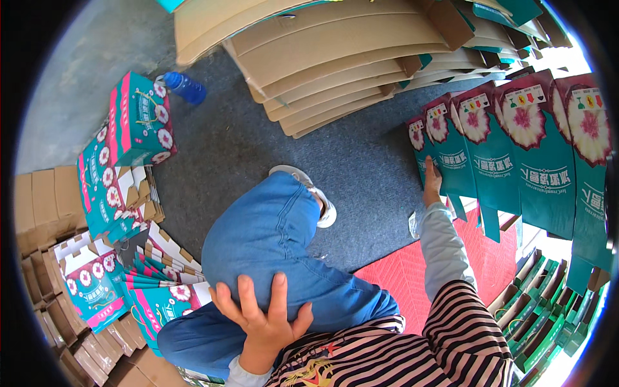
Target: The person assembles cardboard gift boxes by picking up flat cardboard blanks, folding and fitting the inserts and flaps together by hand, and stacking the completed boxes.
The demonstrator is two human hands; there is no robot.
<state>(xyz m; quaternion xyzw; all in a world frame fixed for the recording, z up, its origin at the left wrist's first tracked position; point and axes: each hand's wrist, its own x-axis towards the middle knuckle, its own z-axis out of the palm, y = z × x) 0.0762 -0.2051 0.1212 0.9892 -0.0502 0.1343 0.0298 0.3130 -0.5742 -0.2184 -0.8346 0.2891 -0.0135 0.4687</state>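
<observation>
My left hand [263,321] is open, fingers spread, resting on my raised leg in blue trousers [258,219]. It holds nothing. My right arm reaches out to the right, and my right hand [432,182] is closed on the lower part of a teal carton [418,138] at the left end of a row. More teal cartons [496,174], printed with purple-edged white round slices, stand overlapping in that row. Part of my right hand's grip is hidden against the carton.
Flat brown cardboard sheets [342,48] are stacked ahead. To the left stand a made-up teal box [132,122], a blue bottle [186,88] and folded cartons [97,284]. A red mat [406,274] lies on the grey floor. Green cartons [538,306] are packed at the lower right.
</observation>
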